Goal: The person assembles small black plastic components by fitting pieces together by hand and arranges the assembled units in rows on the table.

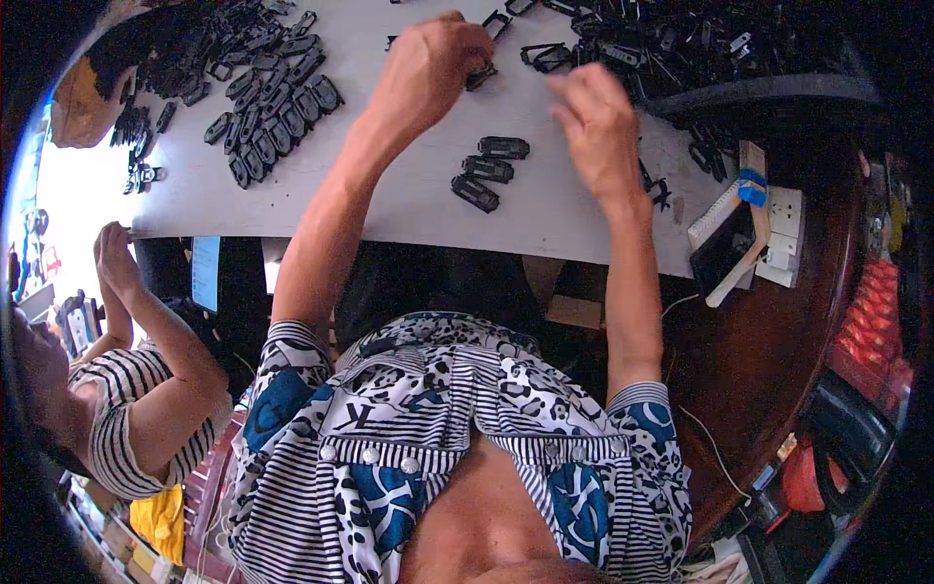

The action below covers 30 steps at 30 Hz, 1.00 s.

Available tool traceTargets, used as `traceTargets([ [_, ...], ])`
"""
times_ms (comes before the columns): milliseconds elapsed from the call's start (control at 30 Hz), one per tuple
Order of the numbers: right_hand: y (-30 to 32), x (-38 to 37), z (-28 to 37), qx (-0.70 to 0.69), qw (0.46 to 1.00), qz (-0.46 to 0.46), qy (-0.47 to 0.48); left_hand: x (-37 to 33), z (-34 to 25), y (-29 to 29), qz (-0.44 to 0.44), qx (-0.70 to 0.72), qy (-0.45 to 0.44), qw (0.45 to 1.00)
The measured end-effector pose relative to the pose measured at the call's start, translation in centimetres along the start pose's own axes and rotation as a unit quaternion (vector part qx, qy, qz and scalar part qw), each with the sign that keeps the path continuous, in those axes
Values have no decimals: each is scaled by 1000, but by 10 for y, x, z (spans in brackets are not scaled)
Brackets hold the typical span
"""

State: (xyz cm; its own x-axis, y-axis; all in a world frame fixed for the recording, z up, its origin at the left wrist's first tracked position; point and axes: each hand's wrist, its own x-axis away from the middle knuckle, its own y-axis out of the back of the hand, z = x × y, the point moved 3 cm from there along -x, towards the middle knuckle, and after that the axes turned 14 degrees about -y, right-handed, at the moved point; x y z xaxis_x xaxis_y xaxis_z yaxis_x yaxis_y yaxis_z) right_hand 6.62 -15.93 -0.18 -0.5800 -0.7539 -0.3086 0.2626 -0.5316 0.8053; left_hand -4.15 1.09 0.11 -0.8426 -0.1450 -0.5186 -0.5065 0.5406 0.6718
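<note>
My left hand (435, 66) is over the far middle of the pale table (389, 209), its fingers curled together. A small black plastic part (481, 75) shows at its fingertips, mostly covered by the hand. To the right, my right hand (596, 122) is raised, slightly blurred, with thumb and forefinger apart and nothing visible between them. Between my forearms lie three oblong black plastic housings: one (503, 148) farthest away, one (488, 168) in the middle and one (475, 193) nearest me, tilted. Another black part (547, 56) lies beyond my right hand.
Many similar black housings (277, 112) are spread at the left; a heap of dark parts (671, 44) fills the far right. A white-framed object with blue tape (732, 219) and a power strip (783, 229) stand at the right edge. A co-worker in stripes (156, 409) sits at left.
</note>
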Motion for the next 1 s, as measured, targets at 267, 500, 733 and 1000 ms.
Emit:
traceTargets([
  [267, -36, -59, -4, 216, 969, -32, 119, 18, -6, -9, -11, -161, 29, 986],
  [500, -18, -52, -7, -65, 990, -94, 77, 22, -12, -28, 41, -263, 2, 964],
  [733, -21, -25, -33, -369, 919, 11, -139, 17, -13, -7, -88, -143, -36, 985],
  [1000, -3, 11, -33, -33, 994, 2, -101, 14, 14, -3, -180, -22, 89, 979],
])
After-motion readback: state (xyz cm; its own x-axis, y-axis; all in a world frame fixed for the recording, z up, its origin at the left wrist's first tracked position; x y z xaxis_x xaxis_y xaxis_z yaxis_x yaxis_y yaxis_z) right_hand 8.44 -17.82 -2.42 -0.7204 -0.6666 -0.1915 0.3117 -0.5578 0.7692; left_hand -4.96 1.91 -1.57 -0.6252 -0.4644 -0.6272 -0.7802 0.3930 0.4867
